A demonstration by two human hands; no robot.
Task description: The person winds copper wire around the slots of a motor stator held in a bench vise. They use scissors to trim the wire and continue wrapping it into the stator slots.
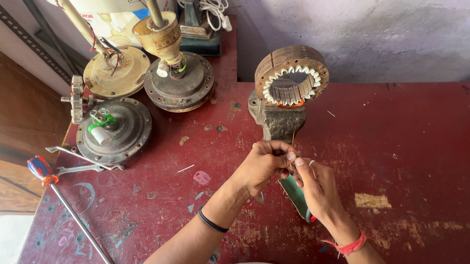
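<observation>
In the head view, a thin copper wire (293,138) is being pinched between the fingertips of the left hand (261,164) and the right hand (316,184), both closed on it and touching each other. The wire is running up from the hands to the slotted metal ring (291,75), which is being gripped in a vise (278,120) just beyond the hands on the red worktop (411,154). Fan motors (115,130) are lying well left of the left hand.

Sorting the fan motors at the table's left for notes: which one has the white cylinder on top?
The nearest motor housing, dark grey, with a white cylinder beside green wiring. The other two carry upright rods instead.
</observation>
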